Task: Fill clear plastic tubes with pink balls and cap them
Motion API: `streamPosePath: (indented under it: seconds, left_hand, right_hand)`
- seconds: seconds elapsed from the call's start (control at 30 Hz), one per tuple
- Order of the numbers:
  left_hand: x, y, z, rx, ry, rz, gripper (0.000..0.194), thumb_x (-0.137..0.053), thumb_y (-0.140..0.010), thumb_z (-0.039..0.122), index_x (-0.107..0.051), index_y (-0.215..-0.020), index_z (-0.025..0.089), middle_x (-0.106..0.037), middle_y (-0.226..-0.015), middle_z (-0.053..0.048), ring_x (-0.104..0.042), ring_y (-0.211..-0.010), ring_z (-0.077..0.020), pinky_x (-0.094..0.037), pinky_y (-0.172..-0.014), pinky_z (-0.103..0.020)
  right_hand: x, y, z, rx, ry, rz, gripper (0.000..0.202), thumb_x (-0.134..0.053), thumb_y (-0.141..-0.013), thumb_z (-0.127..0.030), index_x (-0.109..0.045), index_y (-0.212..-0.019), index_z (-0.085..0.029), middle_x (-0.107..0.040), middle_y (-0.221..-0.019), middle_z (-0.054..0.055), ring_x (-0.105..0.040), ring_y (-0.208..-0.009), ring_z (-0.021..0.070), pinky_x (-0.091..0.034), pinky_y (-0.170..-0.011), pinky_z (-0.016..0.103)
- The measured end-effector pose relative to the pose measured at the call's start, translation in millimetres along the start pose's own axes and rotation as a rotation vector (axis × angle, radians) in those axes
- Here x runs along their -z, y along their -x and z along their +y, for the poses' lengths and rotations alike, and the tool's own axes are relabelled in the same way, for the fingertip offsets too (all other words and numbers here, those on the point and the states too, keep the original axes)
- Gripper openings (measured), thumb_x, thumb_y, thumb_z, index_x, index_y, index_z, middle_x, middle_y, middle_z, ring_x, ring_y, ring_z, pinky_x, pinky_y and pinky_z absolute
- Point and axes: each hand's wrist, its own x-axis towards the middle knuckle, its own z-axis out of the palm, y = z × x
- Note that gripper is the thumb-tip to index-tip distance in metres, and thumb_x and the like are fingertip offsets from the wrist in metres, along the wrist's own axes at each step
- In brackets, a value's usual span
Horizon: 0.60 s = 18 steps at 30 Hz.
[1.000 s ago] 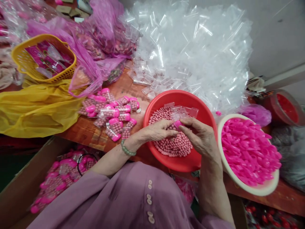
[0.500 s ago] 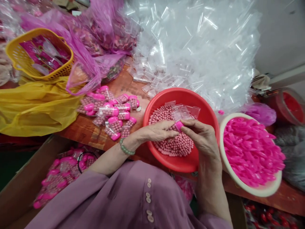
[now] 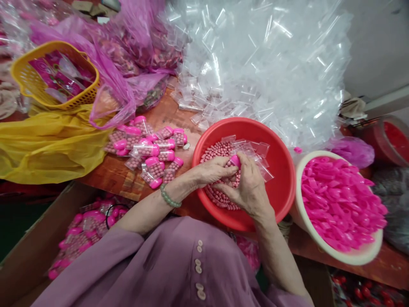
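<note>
Apparently at the capping stage

Pinches 1 small pink-capped container [image 3: 234,162] in the left hand [image 3: 212,172], tilted over the red basin [image 3: 281,177]. Spreads thumb and fingers of the right hand [image 3: 252,183] wide about it, near the cap [image 3: 235,160]; cannot tell, with so much overlap, whether touching. Just below, inside the basin: loose pink beads [image 3: 219,150] and, partly over them, clear cases [image 3: 263,149] without any beads showing.

Judging by this grip, probably seating or checking the cap. Calls next for a straight, firm push — cap square, no beads spilled — then for a place on the table [image 3: 108,177], among the filled containers [image 3: 154,165] left of the basin.

To the right of the basin: a white tub [image 3: 358,258] heaped with pink caps [image 3: 341,204]. Farther off, behind the basin: a big, glossy pile of clear cases [image 3: 255,59]. Also far, at left: a yellow basket [image 3: 76,101] with printed packets [image 3: 59,76] inside.
</note>
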Motion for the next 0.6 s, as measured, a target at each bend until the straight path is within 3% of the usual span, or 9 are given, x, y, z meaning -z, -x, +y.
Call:
streamPosePath:
  seconds: [0.13,0.37,0.6]
  left_hand:
    - [-6.3,1,1,0.001,0.059,-0.059,0.053,-0.079,-0.065,0.058,-0.05,-0.072,0.014,-0.052,-0.064,0.003,-0.048,-0.06,-0.0079,-0.036,-0.058,-0.023]
    - [-12.4,5,-2,-0.031,0.083,-0.077,0.045,-0.077,-0.072,0.051,-0.055,-0.071,0.012,-0.051,-0.064,0.002,-0.044,-0.06,-0.007,-0.034,-0.058,-0.022]
    - [-9.8,5,-2,-0.021,0.253,-0.053,0.047,-0.081,-0.069,0.051,-0.057,-0.08,0.012,-0.059,-0.07,0.0,-0.055,-0.063,-0.008,-0.042,-0.064,-0.022]
  right_hand:
    - [-5,3,-2,0.043,0.14,0.073,0.068,-0.057,-0.081,-0.039,-0.04,-0.14,-0.01,-0.064,-0.116,0.021,-0.061,-0.104,0.0343,-0.051,-0.091,0.052]
    - [0,3,1,0.122,0.163,0.137,0.066,-0.056,-0.079,-0.037,-0.039,-0.138,-0.011,-0.066,-0.103,0.017,-0.064,-0.093,0.0322,-0.053,-0.081,0.047]
    - [-2,0,2,0.15,0.047,0.146,0.075,-0.06,-0.083,-0.034,-0.029,-0.146,-0.009,-0.06,-0.124,0.022,-0.06,-0.115,0.0333,-0.054,-0.093,0.049]
